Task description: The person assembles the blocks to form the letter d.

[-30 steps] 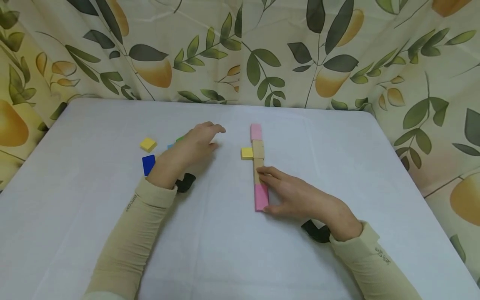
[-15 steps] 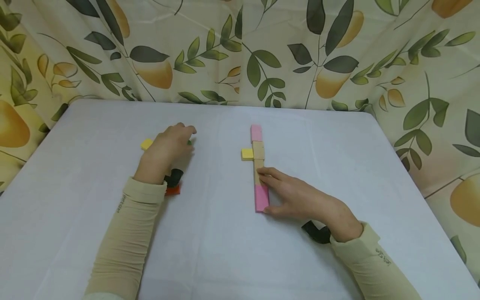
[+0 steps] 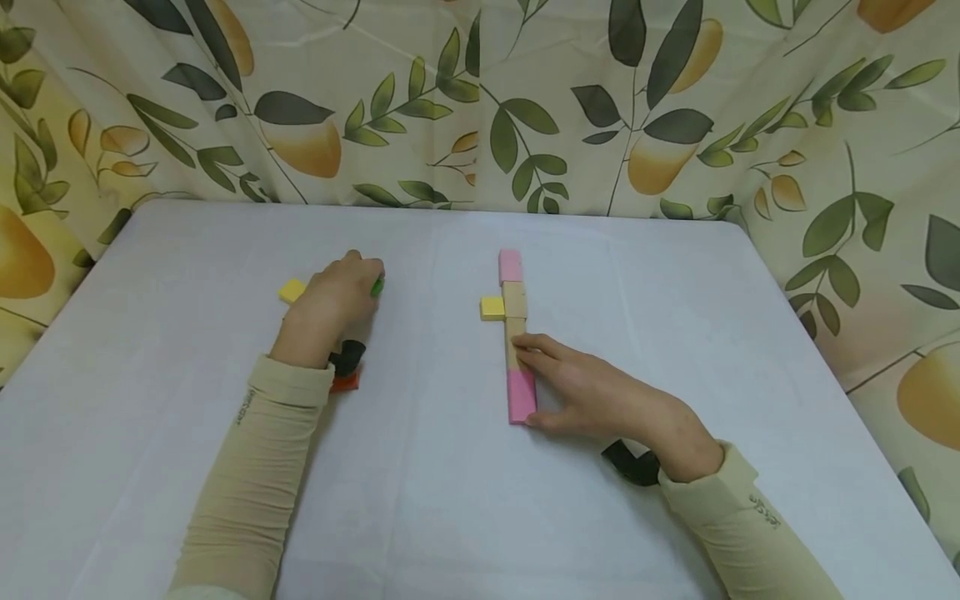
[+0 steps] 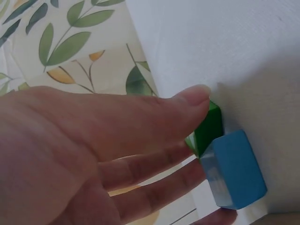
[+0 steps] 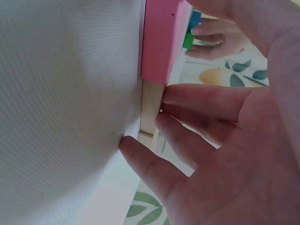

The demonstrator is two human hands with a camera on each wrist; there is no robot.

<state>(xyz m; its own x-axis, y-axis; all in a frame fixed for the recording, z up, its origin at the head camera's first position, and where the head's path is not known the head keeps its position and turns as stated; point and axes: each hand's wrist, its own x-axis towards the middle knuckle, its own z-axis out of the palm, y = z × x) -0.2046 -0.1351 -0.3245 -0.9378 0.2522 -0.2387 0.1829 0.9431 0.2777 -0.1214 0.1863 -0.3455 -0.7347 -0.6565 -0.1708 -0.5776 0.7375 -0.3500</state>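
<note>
At the left of the table, my left hand [image 3: 333, 300] pinches a green block [image 4: 213, 126] between thumb and fingers. Against it in the left wrist view lies a light blue block [image 4: 241, 171], near the fingertips. My right hand [image 3: 592, 387] rests along the right side of a line of blocks, its fingertips touching the lower wooden block [image 3: 514, 342] and its thumb at the near end of the long pink block [image 3: 522, 397]. Farther up the line come another wooden block [image 3: 515, 298] and a smaller pink block [image 3: 510, 267]. A yellow block [image 3: 492, 309] adjoins the line's left side.
A second yellow block [image 3: 292, 290] lies beyond the left wrist, partly covered. Under the left wrist strap an orange-red block [image 3: 347, 382] shows at its edge. White cloth [image 3: 435, 500] covers the table, and a leaf-patterned curtain [image 3: 555, 100] hangs behind it.
My left hand has moved left from the middle of the table to the loose blocks and now grips the green one. The right hand and the line of blocks stay put.
</note>
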